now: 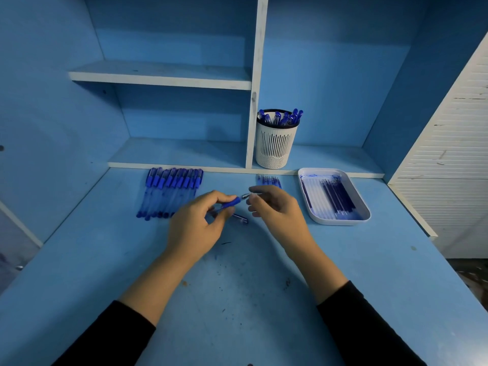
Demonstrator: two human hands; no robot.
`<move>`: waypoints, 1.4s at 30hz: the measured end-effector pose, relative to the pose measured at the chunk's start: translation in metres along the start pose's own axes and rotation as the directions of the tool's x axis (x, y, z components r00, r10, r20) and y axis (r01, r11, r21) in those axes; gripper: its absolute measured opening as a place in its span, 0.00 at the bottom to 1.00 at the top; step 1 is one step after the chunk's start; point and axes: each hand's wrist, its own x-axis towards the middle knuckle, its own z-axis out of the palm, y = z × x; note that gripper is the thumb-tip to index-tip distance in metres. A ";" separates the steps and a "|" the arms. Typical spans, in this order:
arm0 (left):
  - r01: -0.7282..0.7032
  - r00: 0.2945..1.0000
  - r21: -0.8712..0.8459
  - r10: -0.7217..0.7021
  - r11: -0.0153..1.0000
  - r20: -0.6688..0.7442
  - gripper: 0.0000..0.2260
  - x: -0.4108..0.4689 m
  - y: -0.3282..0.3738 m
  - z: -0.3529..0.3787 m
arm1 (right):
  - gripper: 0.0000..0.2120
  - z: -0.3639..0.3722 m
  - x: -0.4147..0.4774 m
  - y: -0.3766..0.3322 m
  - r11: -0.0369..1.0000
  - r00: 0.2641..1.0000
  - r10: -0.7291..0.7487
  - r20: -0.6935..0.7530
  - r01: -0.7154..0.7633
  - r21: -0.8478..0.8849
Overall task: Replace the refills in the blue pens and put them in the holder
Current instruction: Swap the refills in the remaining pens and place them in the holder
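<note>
Near half of the desk (237,299): free passage between the forearms. Centre: blocked by the left hand (195,223) and right hand (277,207), both gripping one pen (231,202). Far edge: pen row (171,191) at left, refills (269,180) at centre, tray (340,222) at right. The holder (276,146) stands just beside the shelf divider (253,101).

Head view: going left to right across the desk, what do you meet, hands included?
First the row of blue pens → left hand → held pen, gripped at both ends → right hand → white tray. The holder and the loose refills line up with the right hand, so they are left out.
</note>
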 end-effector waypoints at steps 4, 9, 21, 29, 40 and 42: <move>-0.127 0.992 0.138 0.127 0.982 0.011 0.07 0.000 -0.004 0.001 | 0.03 -0.001 0.001 0.003 0.991 0.997 -0.056 0.047 0.062 -0.117; -0.092 0.995 0.091 0.089 0.992 0.035 0.07 0.001 -0.006 0.002 | 0.03 -0.003 0.001 0.005 0.970 0.980 -0.172 0.097 0.186 -0.155; -0.105 0.993 0.018 0.104 0.994 0.056 0.07 0.000 -0.007 0.002 | 0.02 -0.008 0.003 0.003 0.981 0.984 -0.105 0.146 0.127 -0.149; -0.071 0.995 -0.021 0.072 0.997 0.068 0.07 0.000 -0.007 0.001 | 0.08 -0.009 0.001 0.002 0.985 0.989 -0.034 0.141 0.057 -0.161; -0.071 0.994 -0.025 0.073 0.997 0.077 0.08 0.000 -0.007 0.001 | 0.06 -0.012 0.002 0.003 0.982 0.987 0.003 0.161 0.028 -0.187; -0.072 0.994 -0.031 0.074 0.997 0.076 0.08 0.000 -0.007 0.001 | 0.03 -0.014 0.001 -0.001 0.994 0.981 -0.004 0.194 0.024 -0.105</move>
